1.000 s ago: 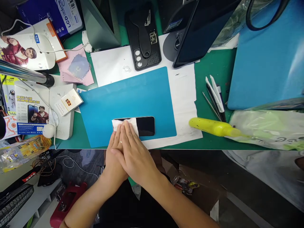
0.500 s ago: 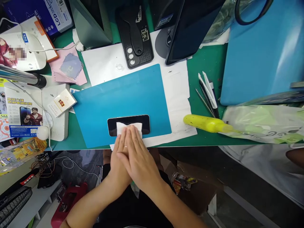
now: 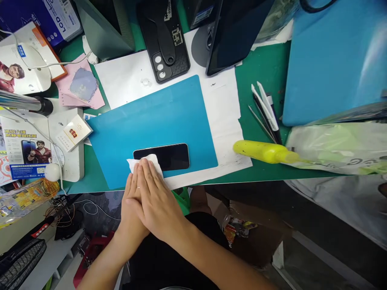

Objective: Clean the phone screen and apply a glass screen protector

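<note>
The phone [image 3: 175, 156] lay on the mat [image 3: 163, 108]. The bottle [image 3: 263, 152] and tools [image 3: 267, 108] lay right of the mat, the pack [image 3: 74, 133] left, the screen [image 3: 234, 36] behind-right.

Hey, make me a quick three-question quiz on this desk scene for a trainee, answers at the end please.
1. Which hand lies on top?
2. True or false: the white wipe leaves part of the screen of the phone uncovered.
3. Which lies to the right of the blue mat in the picture? A, the pink paper; B, the long yellow object; C, the round white bulb.

Key: 1. The right hand, over the left hand. 2. True. 3. B.
</note>
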`<move>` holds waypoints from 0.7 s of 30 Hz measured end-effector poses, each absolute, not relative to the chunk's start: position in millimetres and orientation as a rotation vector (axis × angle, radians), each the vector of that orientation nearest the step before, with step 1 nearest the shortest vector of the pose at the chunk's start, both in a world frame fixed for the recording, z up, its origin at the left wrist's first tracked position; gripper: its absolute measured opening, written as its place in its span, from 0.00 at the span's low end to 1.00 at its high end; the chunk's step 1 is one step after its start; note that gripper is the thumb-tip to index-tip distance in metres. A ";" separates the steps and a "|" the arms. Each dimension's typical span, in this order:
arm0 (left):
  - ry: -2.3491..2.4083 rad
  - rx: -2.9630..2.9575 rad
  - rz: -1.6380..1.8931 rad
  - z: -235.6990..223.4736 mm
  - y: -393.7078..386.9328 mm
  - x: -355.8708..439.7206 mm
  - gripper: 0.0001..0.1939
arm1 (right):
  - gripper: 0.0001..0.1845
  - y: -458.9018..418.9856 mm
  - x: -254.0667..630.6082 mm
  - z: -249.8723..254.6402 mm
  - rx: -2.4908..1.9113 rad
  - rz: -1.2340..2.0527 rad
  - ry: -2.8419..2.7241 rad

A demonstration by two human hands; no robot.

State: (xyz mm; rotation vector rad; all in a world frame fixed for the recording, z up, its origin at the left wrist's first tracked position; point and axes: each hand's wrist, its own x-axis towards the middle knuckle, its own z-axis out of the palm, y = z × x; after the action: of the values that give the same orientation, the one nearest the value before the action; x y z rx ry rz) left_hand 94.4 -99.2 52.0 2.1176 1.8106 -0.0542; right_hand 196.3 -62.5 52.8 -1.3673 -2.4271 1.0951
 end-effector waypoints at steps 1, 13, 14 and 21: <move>1.823 2.088 -0.062 51.5 -98.0 94.8 0.37 | 0.46 -59.8 196.4 52.4 -1.363 1.106 -2.424; 1.677 2.207 -0.193 46.0 -76.5 166.2 0.33 | 0.45 -64.4 265.3 44.1 -1.545 1.048 -2.263; 1.671 2.199 -0.181 45.0 -71.8 167.8 0.33 | 0.44 -60.1 266.5 43.2 -1.547 1.038 -2.262; 1.650 2.179 -0.053 34.2 -52.3 144.4 0.32 | 0.43 -32.9 242.4 37.5 -1.572 1.071 -2.227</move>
State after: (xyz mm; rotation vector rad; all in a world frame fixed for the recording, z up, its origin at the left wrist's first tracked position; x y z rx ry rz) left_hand 144.4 -52.3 34.2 2.1788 1.6504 -0.0534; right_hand 242.4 -32.9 37.5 -1.5724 -2.2266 1.0709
